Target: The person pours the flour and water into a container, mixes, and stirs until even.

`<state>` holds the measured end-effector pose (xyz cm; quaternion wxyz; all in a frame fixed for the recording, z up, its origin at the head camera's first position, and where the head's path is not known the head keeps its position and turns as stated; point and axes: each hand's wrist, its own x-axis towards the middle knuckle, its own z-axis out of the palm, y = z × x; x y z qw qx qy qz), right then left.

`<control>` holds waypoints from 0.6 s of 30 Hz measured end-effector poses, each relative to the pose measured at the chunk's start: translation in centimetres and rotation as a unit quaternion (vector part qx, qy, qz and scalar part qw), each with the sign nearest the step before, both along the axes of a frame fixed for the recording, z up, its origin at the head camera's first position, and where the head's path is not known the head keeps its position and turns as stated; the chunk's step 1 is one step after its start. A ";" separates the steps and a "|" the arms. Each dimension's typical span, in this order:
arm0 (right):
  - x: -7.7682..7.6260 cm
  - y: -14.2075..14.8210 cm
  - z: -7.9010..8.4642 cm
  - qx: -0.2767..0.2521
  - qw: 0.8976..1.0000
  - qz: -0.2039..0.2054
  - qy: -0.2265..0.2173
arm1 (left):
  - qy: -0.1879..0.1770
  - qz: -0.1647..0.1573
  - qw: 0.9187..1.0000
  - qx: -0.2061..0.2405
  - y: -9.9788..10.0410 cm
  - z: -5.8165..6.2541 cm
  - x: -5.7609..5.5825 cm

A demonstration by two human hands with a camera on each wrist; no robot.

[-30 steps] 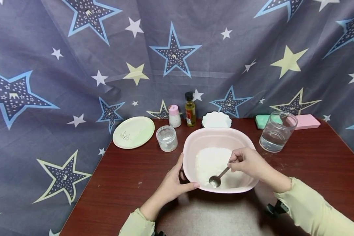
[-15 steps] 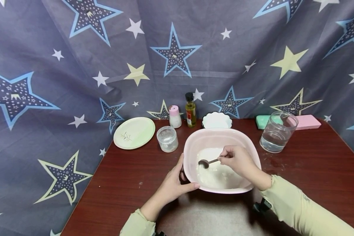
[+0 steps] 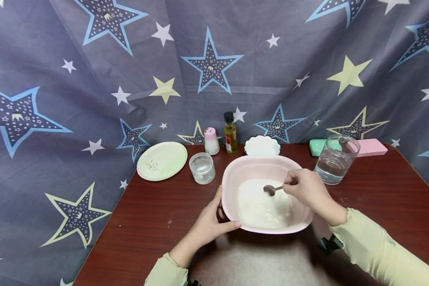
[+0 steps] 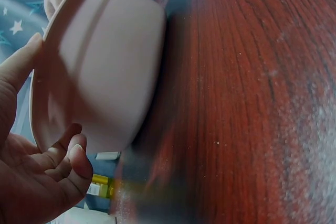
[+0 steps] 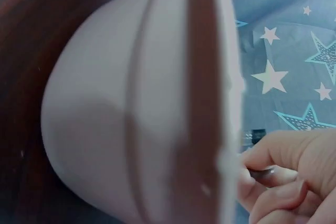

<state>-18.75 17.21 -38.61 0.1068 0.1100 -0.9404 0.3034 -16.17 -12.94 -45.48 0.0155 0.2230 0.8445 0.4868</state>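
A pink basin (image 3: 232, 198) with white flour (image 3: 257, 204) in its bottom stands on the table in the head view. My left hand (image 3: 212, 218) holds its near left corner, thumb on the rim and fingers along the side. In the left wrist view that hand (image 4: 37, 166) has its thumb at the rim and some fingers curled by the outer wall. My right hand (image 3: 307, 188) pinches the handle of a dark spoon (image 3: 269, 190), whose bowl is over the flour. The right wrist view shows the pinching fingers (image 5: 283, 161) beyond the basin's wall (image 5: 105, 103).
Behind the basin stand a white scalloped dish (image 3: 262, 145), an oil bottle (image 3: 230, 135) and a pink-capped shaker (image 3: 211, 142). To the left are a clear jar (image 3: 202, 169) and a plate (image 3: 162, 161). A glass jug of water (image 3: 334, 163) stands right, before green (image 3: 317, 147) and pink blocks (image 3: 373, 147).
The spoon has swept through the basin, first to the far left, then back right, and the flour looks wetter and more lumpy. My left hand stays at the rim.
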 end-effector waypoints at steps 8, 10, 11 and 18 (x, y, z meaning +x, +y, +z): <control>0.5 1.5 1.1 0.027 0.999 0.024 -0.014 | 0.006 -0.001 1.000 0.001 0.0 0.0 0.0; 0.6 1.7 1.3 0.023 0.999 0.031 -0.021 | 0.002 0.000 1.000 0.006 0.0 0.0 0.0; 0.7 1.8 1.4 0.019 0.999 0.035 -0.027 | 0.001 0.001 1.000 0.008 0.0 0.0 0.0; 1.2 1.9 1.3 -0.027 0.992 0.085 -0.087 | -0.002 0.004 1.000 0.009 0.1 -0.1 0.0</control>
